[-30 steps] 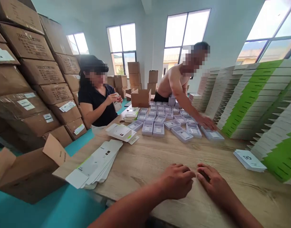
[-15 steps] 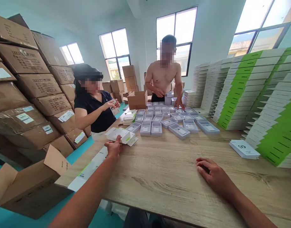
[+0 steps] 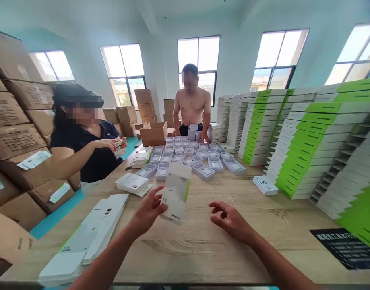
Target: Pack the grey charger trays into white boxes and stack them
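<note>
My left hand (image 3: 150, 211) grips the edge of a white carton sleeve with a green stripe (image 3: 176, 193), thumb in front. The sleeve stands raised and tilted over the middle of the table. To its right, my right hand (image 3: 228, 219) holds nothing; its fingers are loosely bent and apart. By my left forearm lies a pile of flat white cartons (image 3: 96, 225). A smaller stack of cartons (image 3: 132, 183) sits just beyond my left hand. Several pale trays with small white pieces inside (image 3: 203, 171) spread across the table behind the sleeve.
High stacks of white-green boxes (image 3: 305, 149) line the right side, with white cards (image 3: 265, 184) before them. A black printed sheet (image 3: 348, 247) lies at right. Two people work across and at left. An open brown box (image 3: 154, 134) stands at the back; brown cartons (image 3: 17, 141) are piled left.
My left hand has lifted a carton sleeve from the left and brought it to the middle. My right hand has come inward. The view has turned right.
</note>
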`<state>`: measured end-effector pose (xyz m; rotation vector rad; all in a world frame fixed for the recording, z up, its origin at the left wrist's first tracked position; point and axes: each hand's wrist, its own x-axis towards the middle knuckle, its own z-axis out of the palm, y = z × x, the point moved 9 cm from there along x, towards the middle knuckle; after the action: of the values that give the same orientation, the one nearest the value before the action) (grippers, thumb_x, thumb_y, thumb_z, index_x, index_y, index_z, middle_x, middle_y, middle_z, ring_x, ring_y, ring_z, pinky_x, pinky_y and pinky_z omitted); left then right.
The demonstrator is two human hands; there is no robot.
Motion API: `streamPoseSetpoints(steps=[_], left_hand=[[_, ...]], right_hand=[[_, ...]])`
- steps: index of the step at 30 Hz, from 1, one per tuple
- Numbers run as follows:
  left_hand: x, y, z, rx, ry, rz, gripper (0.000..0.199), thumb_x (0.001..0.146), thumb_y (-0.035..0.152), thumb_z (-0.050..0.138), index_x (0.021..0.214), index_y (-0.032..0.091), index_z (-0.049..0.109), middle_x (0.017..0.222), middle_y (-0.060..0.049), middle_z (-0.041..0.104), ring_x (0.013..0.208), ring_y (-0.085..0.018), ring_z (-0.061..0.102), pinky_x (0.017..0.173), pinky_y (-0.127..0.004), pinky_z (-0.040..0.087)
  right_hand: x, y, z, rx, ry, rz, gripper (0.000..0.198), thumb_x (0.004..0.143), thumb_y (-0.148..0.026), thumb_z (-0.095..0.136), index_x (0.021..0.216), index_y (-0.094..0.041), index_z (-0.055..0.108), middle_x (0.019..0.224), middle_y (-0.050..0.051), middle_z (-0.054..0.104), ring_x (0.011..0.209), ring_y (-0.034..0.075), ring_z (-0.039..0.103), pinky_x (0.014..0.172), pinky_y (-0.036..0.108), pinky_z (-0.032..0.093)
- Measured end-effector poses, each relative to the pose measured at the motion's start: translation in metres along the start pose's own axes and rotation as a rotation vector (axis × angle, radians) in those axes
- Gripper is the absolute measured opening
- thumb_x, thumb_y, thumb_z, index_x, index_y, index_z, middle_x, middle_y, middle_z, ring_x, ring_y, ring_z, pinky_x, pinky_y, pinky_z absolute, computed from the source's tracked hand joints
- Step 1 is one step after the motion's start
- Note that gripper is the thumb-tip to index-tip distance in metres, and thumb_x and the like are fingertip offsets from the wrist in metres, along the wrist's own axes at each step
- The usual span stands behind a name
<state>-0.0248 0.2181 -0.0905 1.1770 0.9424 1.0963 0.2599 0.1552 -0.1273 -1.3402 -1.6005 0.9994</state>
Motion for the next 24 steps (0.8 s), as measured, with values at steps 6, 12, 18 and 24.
streamPoseSetpoints(steps=[6, 12, 18, 24], left_hand=[[-0.019, -0.008, 0.075, 0.173, -0.588, 0.033, 0.055, 0.086, 0.036, 0.074, 0.136, 0.02, 0.057, 0.127, -0.014, 0.07, 0.114, -0.031, 0.066, 0.094, -0.044, 0.053], [-0.016, 0.005, 0.071, 0.741, -0.268, 0.333, 0.099, 0.07, 0.041, 0.083, 0.155, 0.027, 0.035, 0.153, -0.015, 0.049, 0.141, -0.04, 0.043, 0.114, -0.059, 0.036], [0.006, 0.009, 0.062, 0.842, 0.157, 0.505, 0.091, 0.079, 0.033, 0.068, 0.158, 0.024, 0.022, 0.152, -0.017, 0.047, 0.135, -0.036, 0.051, 0.109, -0.057, 0.042], [0.036, -0.024, 0.019, 0.613, 0.201, 0.194, 0.058, 0.071, 0.052, 0.071, 0.115, 0.015, 0.062, 0.1, -0.011, 0.076, 0.093, -0.032, 0.073, 0.078, -0.042, 0.061]], right_hand=[[0.004, -0.063, 0.043, 0.66, -0.093, -0.125, 0.043, 0.078, -0.049, 0.081, 0.107, -0.02, 0.069, 0.105, 0.007, 0.077, 0.097, 0.025, 0.07, 0.094, 0.045, 0.052], [0.009, -0.056, 0.05, 0.711, 0.174, -0.102, 0.037, 0.076, -0.045, 0.083, 0.1, -0.019, 0.072, 0.096, 0.006, 0.079, 0.092, 0.027, 0.072, 0.085, 0.041, 0.056], [0.054, -0.073, 0.057, -0.099, 0.147, -0.253, 0.029, 0.098, -0.041, 0.055, 0.117, -0.022, 0.067, 0.12, 0.005, 0.075, 0.102, 0.02, 0.073, 0.086, 0.03, 0.058], [0.105, -0.01, -0.084, -0.686, 0.408, 0.01, 0.034, 0.092, -0.021, 0.064, 0.125, -0.015, 0.065, 0.147, 0.017, 0.056, 0.141, 0.03, 0.045, 0.118, 0.049, 0.034]])
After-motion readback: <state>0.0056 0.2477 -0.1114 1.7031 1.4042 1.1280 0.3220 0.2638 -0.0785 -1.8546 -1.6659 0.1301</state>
